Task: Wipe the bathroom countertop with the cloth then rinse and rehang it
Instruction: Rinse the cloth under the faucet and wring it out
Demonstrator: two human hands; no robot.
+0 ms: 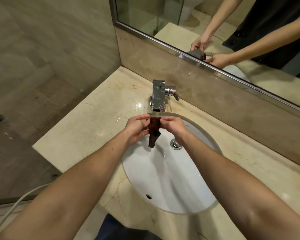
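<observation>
A dark maroon cloth point(153, 131) hangs wet over the white sink point(171, 179), just below the spout of the chrome faucet point(158, 96). Water runs from the spout onto the cloth's top edge. My left hand point(137, 129) pinches the cloth's left side and my right hand point(174, 128) pinches its right side, stretching the top between them. The cloth's lower end dangles into the bowl. The beige marble countertop point(87, 129) surrounds the sink and shows wet glints near the faucet.
The faucet handle point(173, 92) sticks out to the right. A drain plug point(175, 144) sits in the bowl. A mirror point(215, 23) runs along the back wall above a marble backsplash. A grey hose point(12, 203) lies on the floor at the left.
</observation>
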